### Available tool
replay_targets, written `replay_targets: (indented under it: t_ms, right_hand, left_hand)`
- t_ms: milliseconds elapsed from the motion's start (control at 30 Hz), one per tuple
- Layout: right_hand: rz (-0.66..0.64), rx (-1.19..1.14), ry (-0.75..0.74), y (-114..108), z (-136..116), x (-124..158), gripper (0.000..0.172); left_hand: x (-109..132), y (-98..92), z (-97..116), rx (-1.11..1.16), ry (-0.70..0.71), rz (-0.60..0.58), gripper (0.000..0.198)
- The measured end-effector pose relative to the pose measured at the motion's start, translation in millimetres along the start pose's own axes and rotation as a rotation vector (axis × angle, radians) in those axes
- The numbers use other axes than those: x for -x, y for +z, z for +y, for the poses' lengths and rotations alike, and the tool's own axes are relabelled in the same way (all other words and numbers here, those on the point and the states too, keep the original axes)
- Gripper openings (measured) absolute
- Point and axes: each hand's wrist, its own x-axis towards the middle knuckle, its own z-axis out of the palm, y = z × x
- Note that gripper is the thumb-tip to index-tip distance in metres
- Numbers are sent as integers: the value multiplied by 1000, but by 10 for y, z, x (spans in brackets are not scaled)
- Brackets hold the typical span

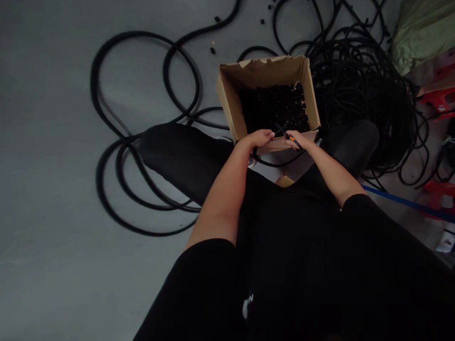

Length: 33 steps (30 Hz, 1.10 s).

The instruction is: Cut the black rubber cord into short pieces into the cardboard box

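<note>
A brown cardboard box (263,71) with a torn back flap stands on the floor between my knees. It is filled with small black parts (275,109). My right hand (295,140) pinches a thin black cable (273,163) near a small orange piece (290,138), just above the box's front rim. My left hand (258,139) lies beside it at that rim, fingers together and pointing toward the orange piece. Whether those fingers hold anything is hidden. The cable sags in a loop below both hands.
Long black cables (355,85) lie in a heap right of the box, and loose loops (106,94) curve over the grey floor (53,189) to the left. Several small black pieces (212,50) lie beyond the box. A green sack (423,38), red stools (439,102) and a blue pole (401,201) stand at right.
</note>
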Motion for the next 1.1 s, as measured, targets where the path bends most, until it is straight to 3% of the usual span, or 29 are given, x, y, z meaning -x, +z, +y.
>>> replay_targets:
  t_ms: [167,333,600,867,1000,1100]
  right_hand:
    - [-11,-24,-11,-12,-69,43,29]
    - [-43,4,-73,11,-112,71,34]
    - [-13,58,70,-18,-94,74,37]
    - [7,80,-139,18,-108,55,30]
    - [55,88,-57,-13,-140,74,17]
    - [35,73,-34,-33,-130,75,19]
  left_hand:
    - [-21,-1,-14,26,7,26,41]
    - [-32,10,-13,20,10,-32,35]
    - [-96,52,-53,61,18,7,31]
    - [28,26,115,231,-52,-58,41]
    - [97,-20,206,327,-138,-83,40]
    - [109,-49,237,283,-159,-50,39]
